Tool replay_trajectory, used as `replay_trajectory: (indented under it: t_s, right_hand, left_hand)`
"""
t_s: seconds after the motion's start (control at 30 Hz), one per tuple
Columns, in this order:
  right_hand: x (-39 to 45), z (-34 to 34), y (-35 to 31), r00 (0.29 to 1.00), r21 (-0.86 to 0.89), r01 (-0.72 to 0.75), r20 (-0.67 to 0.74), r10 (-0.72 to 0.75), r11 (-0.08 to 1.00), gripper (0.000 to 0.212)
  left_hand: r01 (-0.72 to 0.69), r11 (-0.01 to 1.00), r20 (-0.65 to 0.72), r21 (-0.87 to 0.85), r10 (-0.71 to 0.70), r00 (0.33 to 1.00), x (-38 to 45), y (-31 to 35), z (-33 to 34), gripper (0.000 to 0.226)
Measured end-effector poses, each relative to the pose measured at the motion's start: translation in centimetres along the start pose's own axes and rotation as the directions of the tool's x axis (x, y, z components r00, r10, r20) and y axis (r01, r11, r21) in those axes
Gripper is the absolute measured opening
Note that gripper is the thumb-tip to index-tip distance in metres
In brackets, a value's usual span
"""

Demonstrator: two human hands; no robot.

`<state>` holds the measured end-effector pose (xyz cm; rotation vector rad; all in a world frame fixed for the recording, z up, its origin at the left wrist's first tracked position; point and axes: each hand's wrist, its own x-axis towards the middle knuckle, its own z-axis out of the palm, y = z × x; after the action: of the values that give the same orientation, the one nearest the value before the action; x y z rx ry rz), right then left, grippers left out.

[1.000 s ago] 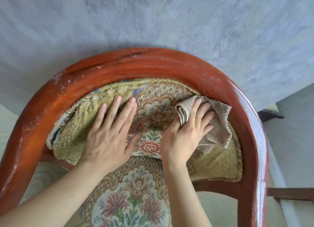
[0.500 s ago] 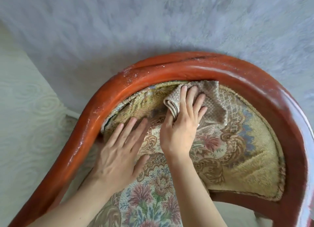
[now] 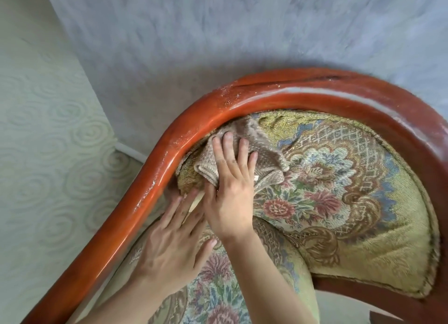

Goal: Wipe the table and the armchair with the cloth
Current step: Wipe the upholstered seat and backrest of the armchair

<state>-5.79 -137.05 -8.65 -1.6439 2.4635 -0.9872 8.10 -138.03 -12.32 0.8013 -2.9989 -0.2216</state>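
My right hand [image 3: 229, 190] presses the crumpled beige woven cloth [image 3: 244, 154] into the floral armchair's [image 3: 339, 190] left back corner, fingers spread flat; left hand [image 3: 174, 241] flat, bracing. I should press evenly along the seam.

No words, numbers, brands or signs can be read anywhere — a small pale tag [image 3: 256, 177] shows on the cloth [image 3: 252, 151] beside the right hand [image 3: 230, 190], but it is too small to tell whether anything is printed on it
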Motion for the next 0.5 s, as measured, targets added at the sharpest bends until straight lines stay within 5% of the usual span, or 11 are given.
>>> replay_trajectory:
  t_s: [0.17,0.33,0.4,0.5]
  right_hand:
    - [-1.4,-0.7,0.9,0.979,0.163,0.108,0.156,-0.134,0.981,0.067]
    - [-1.8,-4.2,1.9,0.986,0.253,0.124,-0.139,-0.091,0.96,0.053]
    - [-2.0,-5.9,2.1,0.974,0.417,-0.028,-0.192,0.118,0.908,0.044]
    - [-1.7,-8.9,2.8,0.831,0.822,-0.193,-0.153,0.535,0.535,0.025]
  left_hand:
    - [0.02,1.0,-0.036,0.016,-0.02,0.999,0.8,0.5,-0.5,0.066]
    - [0.005,1.0,-0.104,-0.003,-0.005,0.995,3.4,1.2,-2.1,0.074]
    - [-0.022,1.0,-0.16,0.019,0.025,0.987,4.8,1.6,-2.4,0.075]
    - [-0.038,0.998,-0.197,0.049,0.047,0.979,6.9,2.4,-2.8,0.077]
